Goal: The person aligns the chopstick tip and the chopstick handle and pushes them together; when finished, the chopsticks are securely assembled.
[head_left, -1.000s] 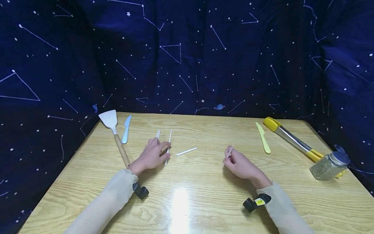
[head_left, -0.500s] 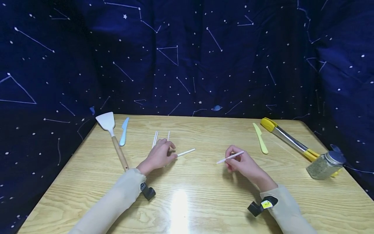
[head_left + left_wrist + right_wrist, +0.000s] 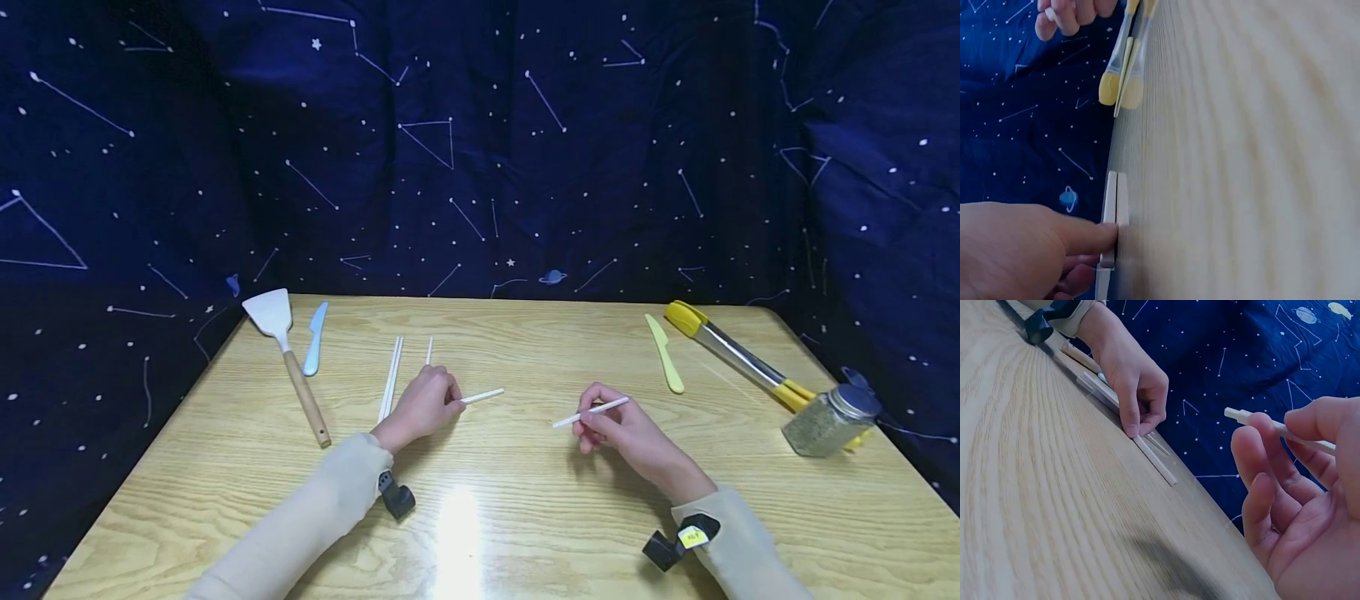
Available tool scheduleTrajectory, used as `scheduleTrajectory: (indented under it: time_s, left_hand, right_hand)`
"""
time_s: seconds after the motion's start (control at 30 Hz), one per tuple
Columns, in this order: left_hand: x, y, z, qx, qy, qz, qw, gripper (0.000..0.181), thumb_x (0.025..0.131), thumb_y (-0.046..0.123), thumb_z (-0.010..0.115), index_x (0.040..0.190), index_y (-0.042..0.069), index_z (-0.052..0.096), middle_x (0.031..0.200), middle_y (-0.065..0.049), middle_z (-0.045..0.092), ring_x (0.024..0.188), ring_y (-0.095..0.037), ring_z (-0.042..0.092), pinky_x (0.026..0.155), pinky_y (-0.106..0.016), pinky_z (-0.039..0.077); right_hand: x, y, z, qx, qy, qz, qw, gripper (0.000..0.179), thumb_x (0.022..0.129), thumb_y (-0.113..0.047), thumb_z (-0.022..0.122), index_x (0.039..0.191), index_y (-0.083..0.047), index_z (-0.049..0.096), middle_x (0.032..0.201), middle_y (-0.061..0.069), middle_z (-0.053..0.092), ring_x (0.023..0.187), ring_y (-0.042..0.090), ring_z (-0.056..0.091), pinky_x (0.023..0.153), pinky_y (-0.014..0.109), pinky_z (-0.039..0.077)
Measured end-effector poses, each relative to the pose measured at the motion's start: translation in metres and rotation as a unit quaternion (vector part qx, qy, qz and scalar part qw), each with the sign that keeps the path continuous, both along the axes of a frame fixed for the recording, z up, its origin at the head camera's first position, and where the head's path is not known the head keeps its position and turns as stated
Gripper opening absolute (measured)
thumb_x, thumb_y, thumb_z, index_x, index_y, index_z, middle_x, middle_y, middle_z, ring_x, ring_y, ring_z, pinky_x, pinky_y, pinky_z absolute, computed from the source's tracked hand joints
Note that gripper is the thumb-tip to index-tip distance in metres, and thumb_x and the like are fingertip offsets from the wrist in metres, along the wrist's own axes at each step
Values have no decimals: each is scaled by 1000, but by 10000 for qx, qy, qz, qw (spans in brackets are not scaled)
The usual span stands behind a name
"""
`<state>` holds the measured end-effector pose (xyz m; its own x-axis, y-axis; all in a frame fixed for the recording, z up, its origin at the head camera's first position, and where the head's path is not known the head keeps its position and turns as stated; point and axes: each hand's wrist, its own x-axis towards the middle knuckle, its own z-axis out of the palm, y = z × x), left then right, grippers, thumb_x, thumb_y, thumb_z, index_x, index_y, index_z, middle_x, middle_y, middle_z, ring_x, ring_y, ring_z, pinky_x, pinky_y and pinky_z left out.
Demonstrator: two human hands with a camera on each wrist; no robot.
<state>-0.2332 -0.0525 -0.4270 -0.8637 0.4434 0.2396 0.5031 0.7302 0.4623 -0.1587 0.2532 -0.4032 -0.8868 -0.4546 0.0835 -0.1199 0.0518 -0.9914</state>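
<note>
My left hand [image 3: 423,404] pinches the near end of a short white stick [image 3: 483,396], like a chopstick section, which lies on the wooden table. Thumb and fingers meet on that stick [image 3: 1159,464] in the right wrist view. Raised above the table, my right hand [image 3: 622,433] holds a similar white stick [image 3: 611,405] between thumb and fingers. Its end [image 3: 1230,413] narrows in a step in the right wrist view. Two white sticks [image 3: 391,379] lie side by side left of my left hand. Another white stick [image 3: 430,350] lies behind that hand, partly hidden by it.
At the left lie a white spatula [image 3: 298,385] with a wooden handle and a blue knife [image 3: 315,342]. A yellow knife [image 3: 664,354], yellow-tipped tongs [image 3: 738,354] and a glass jar [image 3: 828,423] are at the right. A starry dark blue curtain [image 3: 480,167] hangs behind the table.
My left hand has moved right, from the upright-lying stick to the slanted one, and now pinches it. My right hand has turned its stick from steep to nearly level.
</note>
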Motion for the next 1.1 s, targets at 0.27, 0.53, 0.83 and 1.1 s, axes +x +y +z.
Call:
scheduleTrajectory:
  time_s: [0.27, 0.53, 0.83, 1.1]
  left_hand:
    - [10, 7, 1, 611, 743, 120, 9953, 11, 82, 12, 75, 80, 6, 66, 78, 0, 53, 77, -16, 40, 69, -30, 35]
    - [28, 13, 2, 1085, 896, 218, 9898, 7, 88, 9, 68, 88, 7, 62, 81, -1, 61, 75, -14, 47, 68, -27, 41]
    - [50, 21, -6, 1896, 759, -517, 9776, 7, 92, 6, 62, 93, 4, 56, 75, 1, 50, 69, -9, 43, 58, -20, 40]
    - [59, 28, -11, 2294, 546, -775, 9687, 4, 93, 5, 60, 93, 2, 57, 73, 0, 48, 62, -3, 40, 52, -17, 38]
  right_hand:
    - [-3, 0, 0, 255, 98, -197, 9994, 5, 102, -13, 46, 98, -12, 49, 87, 7, 67, 66, 11, 62, 66, 29, 53]
    - [-7, -8, 5, -27, 692, -751, 9948, 6, 100, -9, 49, 95, -6, 50, 84, 2, 69, 62, 11, 62, 61, 25, 51]
    - [-8, -14, 11, -7, 721, -982, 9925, 8, 100, -8, 50, 96, -1, 50, 84, 0, 69, 62, 11, 62, 59, 24, 50]
    - [-9, -15, 12, -67, 823, -883, 9927, 9, 99, -6, 51, 98, 2, 51, 84, 2, 69, 62, 12, 62, 58, 24, 51]
